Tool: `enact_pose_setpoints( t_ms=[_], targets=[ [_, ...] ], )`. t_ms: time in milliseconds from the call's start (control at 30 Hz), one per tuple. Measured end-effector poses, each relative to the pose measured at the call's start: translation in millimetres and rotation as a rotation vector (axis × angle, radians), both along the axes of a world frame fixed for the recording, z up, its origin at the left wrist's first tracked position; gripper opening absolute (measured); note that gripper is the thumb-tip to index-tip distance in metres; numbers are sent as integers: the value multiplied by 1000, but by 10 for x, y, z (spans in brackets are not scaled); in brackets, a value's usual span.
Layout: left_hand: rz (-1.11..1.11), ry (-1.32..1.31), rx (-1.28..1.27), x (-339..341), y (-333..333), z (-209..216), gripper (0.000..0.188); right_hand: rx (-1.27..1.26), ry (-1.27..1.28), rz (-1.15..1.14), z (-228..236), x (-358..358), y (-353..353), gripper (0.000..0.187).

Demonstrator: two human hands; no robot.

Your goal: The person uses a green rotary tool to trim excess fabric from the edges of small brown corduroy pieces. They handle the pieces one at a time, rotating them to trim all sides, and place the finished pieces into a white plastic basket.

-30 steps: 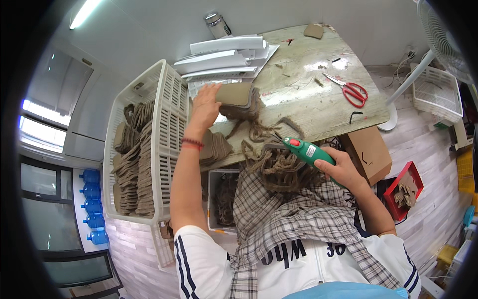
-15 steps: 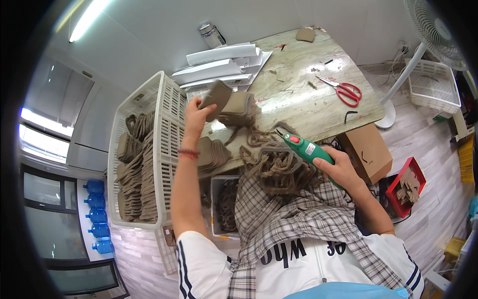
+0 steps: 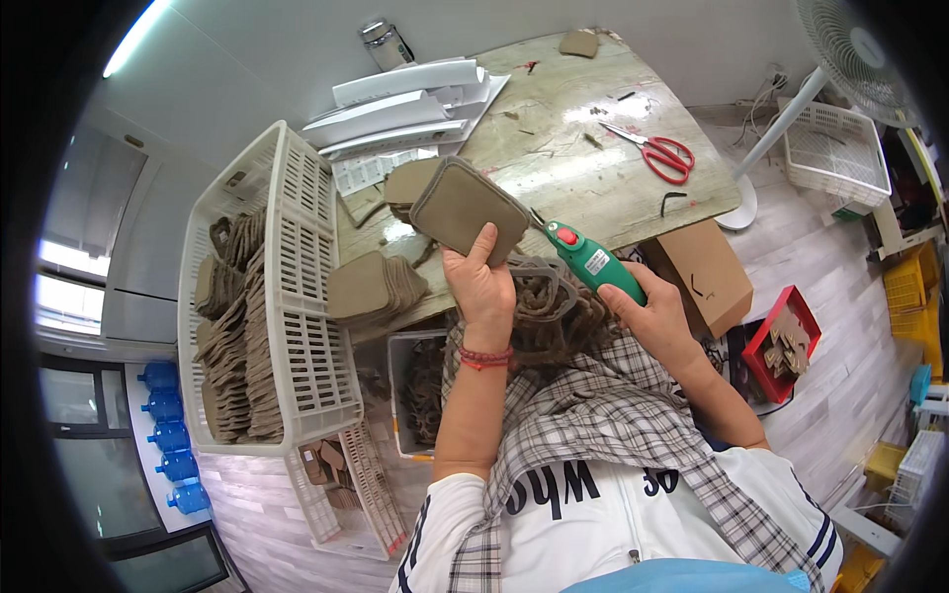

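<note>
My left hand (image 3: 482, 282) grips the lower edge of an olive-brown padded fabric piece (image 3: 463, 206) with rounded corners, thumb on its face. My right hand (image 3: 647, 306) is wrapped around a green cordless electric cutter (image 3: 593, 265) with a red button. The cutter's thin pointed tip is close to the pad's right edge; whether they touch I cannot tell. A tangle of brown fabric trimmings (image 3: 568, 321) lies in my lap on the plaid apron (image 3: 563, 415). One stack of similar pads (image 3: 371, 285) rests on the table's near left; another stack (image 3: 403, 183) is partly hidden behind the held pad.
A white crate (image 3: 314, 247) full of pads stands left of the table (image 3: 554, 128). Red-handled scissors (image 3: 664, 158), paper rolls (image 3: 405, 94) and a loose pad (image 3: 579, 42) lie on the table. Below are a bin of trimmings (image 3: 397, 376), a cardboard box (image 3: 707, 277) and a red tray (image 3: 806, 321).
My left hand has brought the pad from above the far stack rightward and nearer, its face now showing, beside the cutter's tip. My right hand still holds the cutter. The view has shifted slightly.
</note>
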State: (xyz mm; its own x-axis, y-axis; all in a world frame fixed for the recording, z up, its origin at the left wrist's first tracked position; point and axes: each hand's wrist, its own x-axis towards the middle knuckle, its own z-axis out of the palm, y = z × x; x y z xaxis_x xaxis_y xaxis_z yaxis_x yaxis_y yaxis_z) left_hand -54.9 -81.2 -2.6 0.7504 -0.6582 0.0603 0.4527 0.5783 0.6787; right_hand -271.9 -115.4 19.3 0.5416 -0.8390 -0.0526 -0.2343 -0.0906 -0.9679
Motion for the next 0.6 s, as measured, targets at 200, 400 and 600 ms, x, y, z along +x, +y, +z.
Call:
enact_pose_setpoints(
  t_ms=[200,400,600],
  targets=[
    [11,4,10,-73,-4,10,46,6,20,8,55,-25,49,38],
    [-31,6,29,-134,25,-78,45,-10,8,1,56,9,36,38],
    [-79,-3,85,-240,73,-140,42,13,-14,-6,81,35,14,39]
  ],
)
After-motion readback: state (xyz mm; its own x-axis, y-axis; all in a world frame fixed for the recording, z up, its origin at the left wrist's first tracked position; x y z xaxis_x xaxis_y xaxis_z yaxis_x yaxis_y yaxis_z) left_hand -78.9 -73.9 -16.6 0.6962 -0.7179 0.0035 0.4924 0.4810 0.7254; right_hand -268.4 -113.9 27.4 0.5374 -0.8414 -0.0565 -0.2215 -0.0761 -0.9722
